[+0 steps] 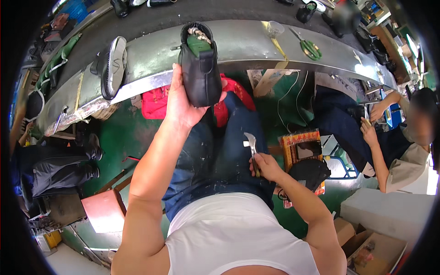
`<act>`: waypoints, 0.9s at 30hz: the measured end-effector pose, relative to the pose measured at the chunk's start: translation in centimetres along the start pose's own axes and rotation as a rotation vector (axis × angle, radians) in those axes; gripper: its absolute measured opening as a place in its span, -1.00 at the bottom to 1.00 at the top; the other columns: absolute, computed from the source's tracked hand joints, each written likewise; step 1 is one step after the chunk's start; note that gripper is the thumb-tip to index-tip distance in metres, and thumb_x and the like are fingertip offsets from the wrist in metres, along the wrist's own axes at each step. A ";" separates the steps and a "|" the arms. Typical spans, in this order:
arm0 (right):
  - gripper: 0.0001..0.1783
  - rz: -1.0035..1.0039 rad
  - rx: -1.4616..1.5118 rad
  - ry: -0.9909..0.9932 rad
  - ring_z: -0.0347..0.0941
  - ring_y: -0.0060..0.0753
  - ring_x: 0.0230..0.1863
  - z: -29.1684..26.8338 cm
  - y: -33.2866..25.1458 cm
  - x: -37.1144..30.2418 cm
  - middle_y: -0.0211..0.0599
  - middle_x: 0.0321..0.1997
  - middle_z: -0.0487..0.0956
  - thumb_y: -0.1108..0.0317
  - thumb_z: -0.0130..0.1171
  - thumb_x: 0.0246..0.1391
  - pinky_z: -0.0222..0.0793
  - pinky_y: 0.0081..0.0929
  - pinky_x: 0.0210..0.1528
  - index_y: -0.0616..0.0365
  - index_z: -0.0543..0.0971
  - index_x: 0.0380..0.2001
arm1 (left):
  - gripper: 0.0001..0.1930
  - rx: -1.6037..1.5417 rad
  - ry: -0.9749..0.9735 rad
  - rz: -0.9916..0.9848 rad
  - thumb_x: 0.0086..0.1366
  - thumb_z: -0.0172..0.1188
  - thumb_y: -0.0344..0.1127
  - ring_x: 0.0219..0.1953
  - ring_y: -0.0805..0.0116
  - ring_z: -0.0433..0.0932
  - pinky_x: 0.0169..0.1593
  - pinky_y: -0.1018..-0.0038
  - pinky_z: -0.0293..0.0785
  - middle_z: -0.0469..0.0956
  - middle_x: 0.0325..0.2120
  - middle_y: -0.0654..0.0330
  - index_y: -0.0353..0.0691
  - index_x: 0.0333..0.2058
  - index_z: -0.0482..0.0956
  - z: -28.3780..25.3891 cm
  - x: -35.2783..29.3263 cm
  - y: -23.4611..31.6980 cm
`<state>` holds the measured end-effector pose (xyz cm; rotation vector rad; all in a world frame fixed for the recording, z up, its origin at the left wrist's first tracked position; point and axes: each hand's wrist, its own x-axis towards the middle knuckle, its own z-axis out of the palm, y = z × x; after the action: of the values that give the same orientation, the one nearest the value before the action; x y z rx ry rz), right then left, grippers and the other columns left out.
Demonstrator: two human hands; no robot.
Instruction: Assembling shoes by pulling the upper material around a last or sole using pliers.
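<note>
My left hand (184, 98) is wrapped around a black leather ankle boot (200, 75), held up at the near edge of the metal-edged bench. A green shoe last (198, 44) shows in the boot's opening, with something pale and crumpled at its top. Over my right thigh, my right hand (266, 166) grips a hammer (252, 145) by its handle, its metal head pointing up and away from me. The hammer and the boot are well apart. Left of the boot, another black shoe (112, 68) leans on the bench edge, its pale sole turned toward me.
Green-handled scissors (310, 49) and a clear cup (275, 29) lie on the metal bench edge (238, 39). More shoes stand on the dark belt (256, 11) behind. A co-worker (394, 137) sits at right; another person's legs (59, 167) show at left. Red cloth (156, 101) hangs beneath the bench.
</note>
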<state>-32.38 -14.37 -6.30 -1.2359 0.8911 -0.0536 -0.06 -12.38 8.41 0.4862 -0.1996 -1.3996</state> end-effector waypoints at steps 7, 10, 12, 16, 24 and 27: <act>-0.55 -0.031 -0.007 0.002 0.51 -0.46 -0.50 0.0 0.1 0.0 -0.27 -0.44 0.56 0.08 -0.18 0.43 0.44 -0.48 -0.37 0.30 0.48 -0.21 | -0.20 -0.044 0.102 0.033 0.39 -0.28 0.38 0.09 -0.25 0.49 0.02 -0.13 0.54 0.47 0.04 -0.23 -0.30 0.18 0.37 0.8 1.8 2.0; -0.56 0.021 0.037 0.012 0.53 -0.42 -0.51 0.0 0.3 0.2 -0.24 -0.45 0.57 0.10 -0.18 0.42 0.46 -0.45 -0.40 0.31 0.49 -0.24 | -0.20 0.002 0.070 0.040 0.40 -0.31 0.37 0.08 -0.28 0.49 -0.01 -0.15 0.55 0.45 0.06 -0.24 -0.30 0.17 0.37 0.2 3.4 3.8; -0.57 0.040 0.029 -0.007 0.54 -0.41 -0.50 -0.4 0.7 0.2 -0.21 -0.44 0.57 0.12 -0.18 0.42 0.48 -0.44 -0.37 0.31 0.49 -0.23 | -0.15 0.099 0.225 0.022 0.40 -0.40 0.41 0.08 -0.22 0.49 0.13 -0.09 0.45 0.51 0.01 -0.15 -0.29 0.17 0.39 0.5 5.6 6.6; -0.56 0.042 0.084 -0.020 0.55 -0.38 -0.49 -0.6 1.4 0.2 -0.21 -0.43 0.57 0.12 -0.20 0.42 0.50 -0.43 -0.35 0.32 0.49 -0.22 | -0.04 0.884 0.227 0.695 0.36 -0.25 0.44 0.29 0.04 0.32 0.31 0.32 0.21 0.28 0.26 -0.21 -0.38 0.36 0.09 -5.6 8.3 7.8; -0.53 0.124 0.140 -0.165 0.58 -0.40 -0.42 -1.3 0.1 0.8 -0.22 -0.35 0.60 0.08 -0.25 0.44 0.43 -0.51 -0.44 0.28 0.49 -0.17 | -0.22 1.558 0.542 0.718 0.15 0.38 -0.07 0.02 -0.07 0.56 0.10 0.21 0.44 0.54 -0.04 -0.20 -0.35 0.22 0.24 -3.5 12.0 7.1; -0.49 0.122 0.094 -0.198 0.60 -0.44 -0.41 -1.7 -0.1 1.3 -0.23 -0.33 0.62 0.04 -0.31 0.45 0.30 -0.65 -0.58 0.26 0.48 -0.13 | -0.28 1.615 0.567 0.880 0.17 0.35 -0.02 0.00 -0.13 0.54 0.10 0.19 0.43 0.55 -0.08 -0.21 -0.41 0.14 0.33 -4.2 17.8 9.3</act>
<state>-32.54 -16.33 -7.03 -1.0764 0.7808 0.1216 13.09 -27.96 6.16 1.7948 -0.9452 0.0653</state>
